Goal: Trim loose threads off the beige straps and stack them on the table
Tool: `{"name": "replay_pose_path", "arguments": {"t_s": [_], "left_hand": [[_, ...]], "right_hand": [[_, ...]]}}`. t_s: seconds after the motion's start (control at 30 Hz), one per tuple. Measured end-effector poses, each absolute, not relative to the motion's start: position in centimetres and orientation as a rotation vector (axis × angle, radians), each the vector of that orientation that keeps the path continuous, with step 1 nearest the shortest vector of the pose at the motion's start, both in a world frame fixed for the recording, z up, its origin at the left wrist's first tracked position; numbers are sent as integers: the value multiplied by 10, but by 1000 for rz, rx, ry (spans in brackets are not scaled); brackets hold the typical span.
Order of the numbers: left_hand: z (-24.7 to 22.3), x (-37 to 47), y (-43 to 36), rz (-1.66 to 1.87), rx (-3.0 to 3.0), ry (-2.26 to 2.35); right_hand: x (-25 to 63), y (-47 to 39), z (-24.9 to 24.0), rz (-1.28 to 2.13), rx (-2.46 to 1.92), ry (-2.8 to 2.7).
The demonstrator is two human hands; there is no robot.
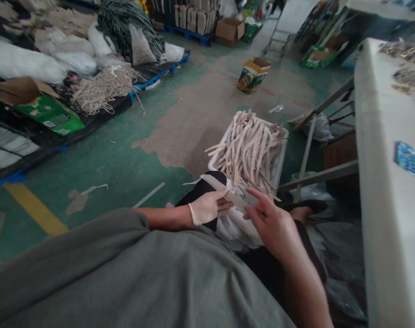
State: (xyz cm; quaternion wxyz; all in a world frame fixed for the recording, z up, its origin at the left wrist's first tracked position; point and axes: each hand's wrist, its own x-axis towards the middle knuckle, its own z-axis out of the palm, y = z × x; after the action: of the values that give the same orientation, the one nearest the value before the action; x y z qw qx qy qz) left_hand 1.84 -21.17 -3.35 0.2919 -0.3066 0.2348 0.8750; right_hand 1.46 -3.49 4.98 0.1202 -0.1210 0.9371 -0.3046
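Observation:
A pale flat strip runs between my two hands above my lap. My left hand, in a thin whitish glove, is closed on the strip near its middle, thumb on top. My bare right hand pinches the strip's right end, with the index finger stretched along it. White plastic lies on my lap beneath the hands. Just beyond my knees, a white crate holds a heap of beige strips, some hanging over its rim.
A long white-topped table with metal legs stands on the right. Pallets with bags and a bundle of cords are at the left. An open yellow-green box stands on the floor ahead. Loose strips lie on the floor.

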Motion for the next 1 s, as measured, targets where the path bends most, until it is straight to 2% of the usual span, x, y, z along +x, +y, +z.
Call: {"name": "replay_pose_path", "arguments": {"t_s": [0.1,0.27,0.43,0.63,0.8,1.0], "left_hand": [[-30,21,-208,2332,-757,610],[-27,14,-215,2359,-941,649],[-29,18,-207,2352,-757,608],[-32,10,-209,2414,-872,626],[-36,16,-200,2360,-744,578],[-33,12,-200,2378,-836,627]], "right_hand": [[10,-47,44,-725,-357,2766],[14,-35,57,-791,-305,2801],[12,-48,50,-618,-329,2857],[17,-34,54,-859,-269,2829],[13,-42,49,-624,-300,2893],[16,-34,49,-770,-226,2868]]}}
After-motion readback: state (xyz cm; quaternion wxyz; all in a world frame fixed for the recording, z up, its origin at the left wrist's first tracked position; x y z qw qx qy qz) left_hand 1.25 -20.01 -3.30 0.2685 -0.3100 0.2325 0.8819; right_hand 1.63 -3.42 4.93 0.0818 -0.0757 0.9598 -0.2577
